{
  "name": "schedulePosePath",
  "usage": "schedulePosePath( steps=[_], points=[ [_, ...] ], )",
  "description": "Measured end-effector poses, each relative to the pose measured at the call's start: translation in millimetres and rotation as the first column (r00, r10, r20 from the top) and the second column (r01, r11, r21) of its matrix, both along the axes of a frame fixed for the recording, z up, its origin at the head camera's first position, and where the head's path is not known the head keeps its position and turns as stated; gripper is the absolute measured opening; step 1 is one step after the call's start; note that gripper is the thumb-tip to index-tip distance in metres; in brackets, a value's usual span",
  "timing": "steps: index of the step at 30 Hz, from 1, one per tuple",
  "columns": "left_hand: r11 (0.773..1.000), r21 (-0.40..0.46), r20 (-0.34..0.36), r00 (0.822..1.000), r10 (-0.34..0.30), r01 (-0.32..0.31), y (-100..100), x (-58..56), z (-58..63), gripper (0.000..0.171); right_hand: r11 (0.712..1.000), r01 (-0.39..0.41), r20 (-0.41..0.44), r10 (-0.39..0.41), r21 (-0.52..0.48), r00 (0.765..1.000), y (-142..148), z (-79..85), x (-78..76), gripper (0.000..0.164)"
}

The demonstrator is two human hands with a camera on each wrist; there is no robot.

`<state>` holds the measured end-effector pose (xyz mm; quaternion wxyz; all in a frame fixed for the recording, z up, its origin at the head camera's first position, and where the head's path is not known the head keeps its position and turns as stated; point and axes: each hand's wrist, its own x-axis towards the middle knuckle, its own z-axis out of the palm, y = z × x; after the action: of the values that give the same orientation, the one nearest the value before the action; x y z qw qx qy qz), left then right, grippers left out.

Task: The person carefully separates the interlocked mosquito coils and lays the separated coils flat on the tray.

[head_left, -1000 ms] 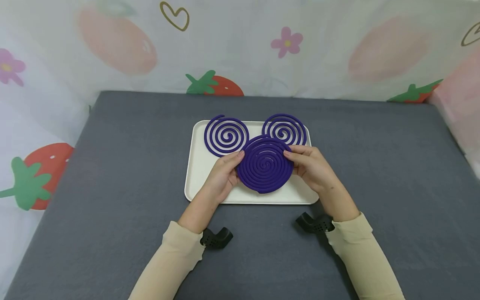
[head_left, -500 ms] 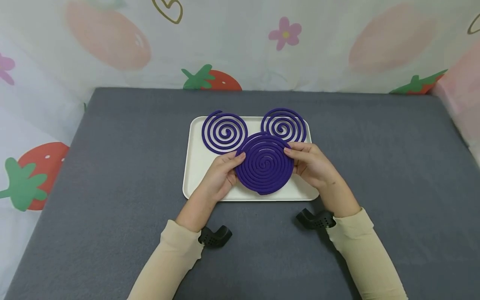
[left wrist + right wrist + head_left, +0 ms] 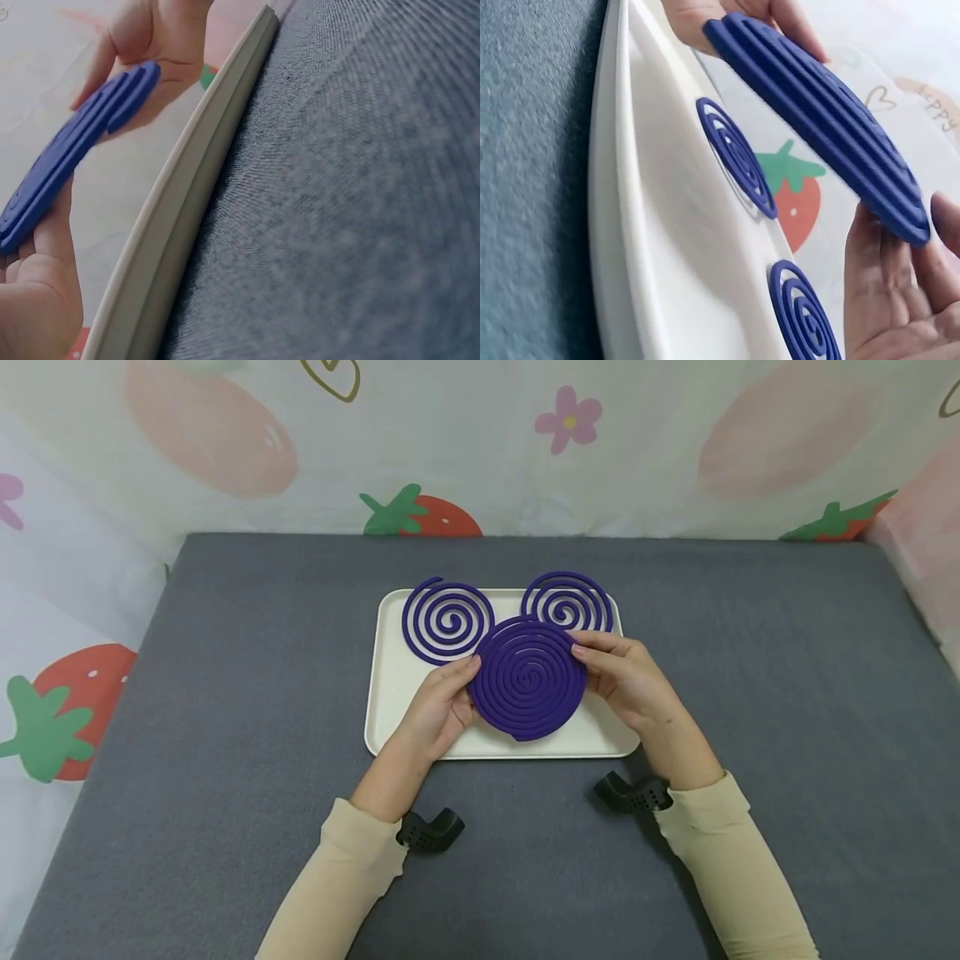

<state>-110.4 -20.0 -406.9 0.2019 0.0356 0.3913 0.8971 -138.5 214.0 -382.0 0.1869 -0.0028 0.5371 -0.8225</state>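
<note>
A tightly wound purple mosquito coil disc (image 3: 528, 681) is held between both hands over the white tray (image 3: 420, 710). My left hand (image 3: 442, 702) pinches its left edge, thumb on top. At the opposite edge, my right hand (image 3: 626, 681) grips it with the thumb above and fingers beneath. In the right wrist view the disc (image 3: 817, 120) is tilted and raised above the tray. Two loosely spaced mosquito coils lie at the tray's far edge: a left coil (image 3: 422, 625) and a right coil (image 3: 534, 587), the latter partly hidden by the disc and right hand.
A grey cloth (image 3: 225, 735) covers the table under the tray. Behind it hangs a pale curtain (image 3: 465, 435) printed with strawberries, flowers and hearts. Black wrist cameras sit on the left wrist (image 3: 431, 832) and right wrist (image 3: 632, 793).
Both hands and the disc have shifted slightly away toward the far edge, and the left thumb has slid outward to the disc's rim. The head view has tilted a little.
</note>
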Motion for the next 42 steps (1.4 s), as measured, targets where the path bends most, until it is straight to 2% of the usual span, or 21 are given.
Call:
schedulePosePath(
  steps=[2, 7, 12, 16, 22, 26, 31, 33, 42],
  points=[
    [1.000, -0.010, 0.001, 1.000, 0.006, -0.006, -0.5, -0.7, -0.5, 0.033, 0.999, 0.021, -0.013, -0.020, 0.031, 1.000, 2.1, 0.2, -0.7, 0.034],
    [1.000, -0.009, 0.014, 1.000, 0.027, -0.027, -1.5, -2.6, -1.7, 0.028, 0.999, 0.025, -0.030, -0.024, 0.036, 0.999, 6.4, -0.4, -2.2, 0.034],
    [1.000, 0.015, -0.014, 1.000, 0.016, -0.015, -2.1, -4.0, -2.6, 0.045, 0.997, 0.052, -0.012, -0.052, 0.050, 0.999, 6.6, -1.0, -2.5, 0.034],
    [1.000, 0.019, -0.021, 1.000, -0.003, 0.003, -2.1, -3.8, -3.1, 0.045, 0.994, 0.092, 0.000, -0.092, 0.062, 0.996, 5.4, -1.2, -2.5, 0.033],
    [0.998, -0.056, -0.016, 1.000, -0.005, 0.004, -1.3, -3.5, -5.2, 0.043, 0.991, 0.129, 0.010, -0.130, 0.041, 0.991, 5.6, -1.5, -2.1, 0.032],
    [0.996, -0.093, -0.019, 1.000, 0.005, -0.007, -0.9, -3.6, -5.0, 0.042, 0.992, 0.119, -0.010, -0.119, 0.048, 0.993, 6.6, -2.6, -2.6, 0.031],
    [0.997, -0.075, -0.022, 1.000, 0.022, -0.024, -1.3, -3.3, -4.3, 0.041, 0.987, 0.068, -0.035, -0.064, 0.147, 0.997, 5.4, -3.5, -2.1, 0.029],
    [0.997, -0.075, -0.021, 0.999, 0.024, -0.026, -1.2, -3.3, -4.3, 0.041, 0.983, 0.073, -0.040, -0.067, 0.167, 0.997, 4.3, -4.0, -1.8, 0.030],
    [0.988, -0.154, -0.034, 0.999, 0.010, -0.015, -0.1, -4.1, -6.1, 0.040, 0.986, 0.154, -0.029, -0.152, 0.068, 0.988, 4.6, -5.1, -2.5, 0.034]
  ],
)
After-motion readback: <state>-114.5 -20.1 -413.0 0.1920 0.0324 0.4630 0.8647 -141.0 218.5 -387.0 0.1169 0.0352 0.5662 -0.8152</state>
